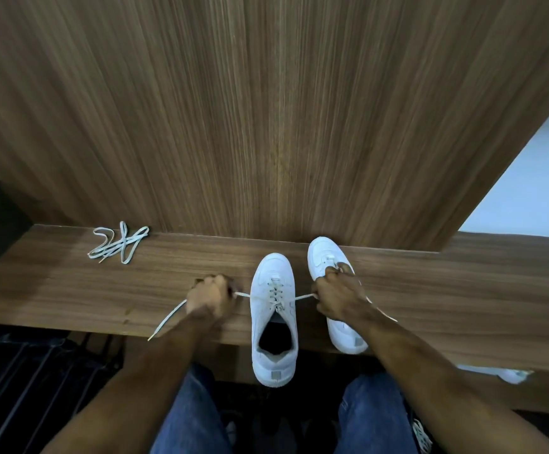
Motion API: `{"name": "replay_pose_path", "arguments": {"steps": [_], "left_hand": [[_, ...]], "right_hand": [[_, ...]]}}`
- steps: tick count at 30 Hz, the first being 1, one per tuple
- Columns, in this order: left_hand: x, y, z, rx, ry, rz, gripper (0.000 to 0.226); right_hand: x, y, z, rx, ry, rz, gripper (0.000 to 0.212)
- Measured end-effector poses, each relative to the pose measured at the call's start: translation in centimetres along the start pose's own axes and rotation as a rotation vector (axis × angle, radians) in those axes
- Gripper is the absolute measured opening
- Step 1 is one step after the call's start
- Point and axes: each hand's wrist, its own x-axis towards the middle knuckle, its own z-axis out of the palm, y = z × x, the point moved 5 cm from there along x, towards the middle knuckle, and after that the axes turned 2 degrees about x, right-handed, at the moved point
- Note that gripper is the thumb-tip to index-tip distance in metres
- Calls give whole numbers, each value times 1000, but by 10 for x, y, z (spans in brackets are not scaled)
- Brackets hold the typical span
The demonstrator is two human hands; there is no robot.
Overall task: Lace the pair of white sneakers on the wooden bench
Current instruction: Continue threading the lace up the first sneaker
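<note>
Two white sneakers stand on the wooden bench (70,290), toes pointing away from me. The left sneaker (273,322) has a white lace (276,294) crossed through several of its eyelets, and its heel hangs over the bench's front edge. My left hand (209,298) grips the lace's left end, whose tail trails down to the left. My right hand (338,296) grips the right end, pulled out sideways. The right sneaker (328,260) lies partly hidden behind my right hand. A second loose lace (119,245) lies bunched at the bench's back left.
A tall wooden panel (266,109) rises straight behind the bench. A dark slatted rack (30,381) sits below the bench on the left. My knees in blue jeans (194,414) are under the front edge. A pale wall (535,178) shows at the right.
</note>
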Motion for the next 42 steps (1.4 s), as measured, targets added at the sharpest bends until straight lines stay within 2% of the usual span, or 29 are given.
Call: {"name": "replay_pose_path", "arguments": {"steps": [2,4,7,8,11,13,14,17,19,21,24,27,31,32,33,35,36,37,39,42], "left_hand": [[-2,-11,-12,163,66,49,33],[-7,-9,-14,258,70,120,34],[-7,-7,-5,168,-63,24,36],[-7,-10,-5,9,-107,-48,34],[-3,-8,-10,-757,-376,-212,21],[-2,1,-14,-1167,-498,-315,21],[0,7,-17,-1256,-528,-329,21],[-1,37,-23,-1273,-568,-257,20],[9,53,-24,-1166,-432,-198,15],[17,66,-32,-948,-233,-63,19],[18,71,-48,-405,1,-36,27],[16,69,-65,-90,11,-58,33],[16,68,-82,127,-5,30,42],[20,67,-79,32,-44,55,38],[20,67,-77,-207,-126,58,31],[14,68,-55,-983,-380,-42,15],[13,69,-44,-1321,-463,-130,12],[14,69,-33,-1557,-493,-254,14],[9,67,-7,-1775,-512,-427,20],[5,74,13,-1955,-437,-518,25]], "right_hand": [[-5,-1,3,-175,-66,-101,20],[-9,-11,8,-252,-89,-173,20],[-9,-20,8,-222,-91,-173,21],[-8,-18,6,-178,-90,-143,21],[-5,-1,-3,60,-51,-19,24],[-4,10,-9,211,-40,10,23],[-3,13,-10,326,-61,28,21],[4,7,-11,857,-137,114,19],[9,-2,-18,1150,-93,145,26],[12,-11,-28,1364,-20,158,22],[13,-20,-40,1604,63,179,22],[17,-23,-41,1742,106,216,27],[21,-29,-42,1803,60,242,27],[21,-30,-43,1811,53,246,27],[21,-30,-43,1827,55,251,27],[21,-28,-43,1885,57,262,26],[19,-29,-42,1925,58,277,24],[18,-28,-41,1967,70,307,22],[16,-28,-32,2050,75,374,19],[13,-29,-20,2215,106,452,17]]}}
